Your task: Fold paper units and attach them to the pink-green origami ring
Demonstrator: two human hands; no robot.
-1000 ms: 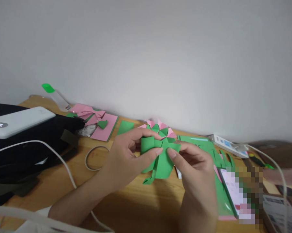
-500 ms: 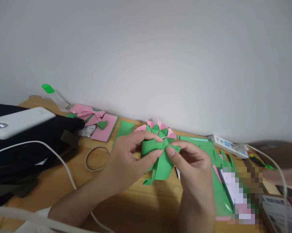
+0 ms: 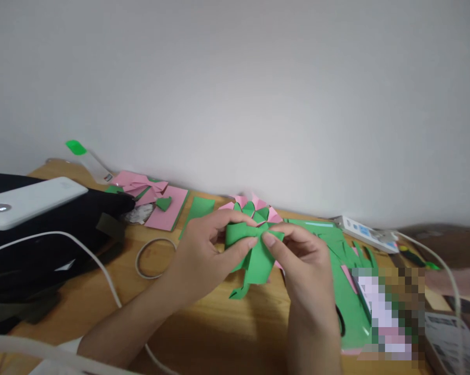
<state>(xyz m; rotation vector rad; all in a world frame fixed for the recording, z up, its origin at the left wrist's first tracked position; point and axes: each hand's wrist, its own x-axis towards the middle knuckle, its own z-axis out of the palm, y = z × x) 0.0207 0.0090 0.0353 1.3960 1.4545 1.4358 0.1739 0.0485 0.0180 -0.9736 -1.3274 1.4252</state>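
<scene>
- Over the wooden table (image 3: 219,336), mid-view, green folded paper (image 3: 260,265) is held between both hands; loop curls at left, flat flap hangs down.
- Left hand (image 3: 203,255): thumb and fingers closed, pinching the loop's side near its centre.
- Right hand (image 3: 307,260): thumb pressed on the front face near the left thumb, fingers behind, gripping the right part; some fingertips hidden.
- Step in hand, best guess: shaping or seating a fold where the thumbs nearly meet.
- Next move probably calls for a steady left pinch and light right pressure; a hard squeeze could crush the loop.
- Just behind: pink-and-green paper piece (image 3: 252,208), partly covered. Green sheets (image 3: 354,325) lie right, green strip (image 3: 199,210) left.
</scene>
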